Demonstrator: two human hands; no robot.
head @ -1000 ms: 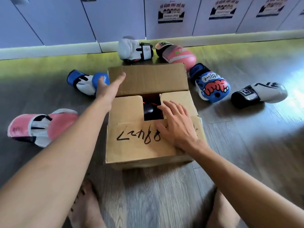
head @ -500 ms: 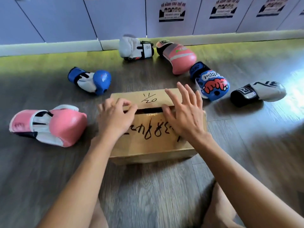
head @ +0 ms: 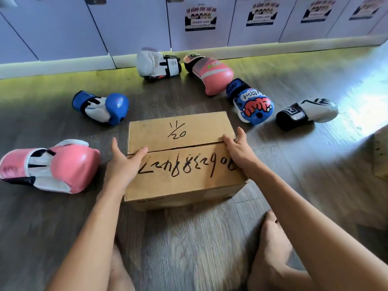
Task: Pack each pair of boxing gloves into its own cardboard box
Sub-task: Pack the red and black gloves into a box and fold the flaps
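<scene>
A cardboard box with black handwriting sits on the floor in front of me, both top flaps down. My left hand grips its left side, thumb on the lid. My right hand grips the right side. Loose gloves lie around it: a pink one at left, a blue and white one, a white one, another pink one, a blue cartoon-print one and a black and white one.
Grey cabinet doors with posters line the far wall above a pale skirting. The edge of another cardboard box shows at the right. My bare feet rest on the wooden floor close to the box.
The far flap was folded down over the opening, closing the box. Both hands moved from the lid to the box's left and right sides.
</scene>
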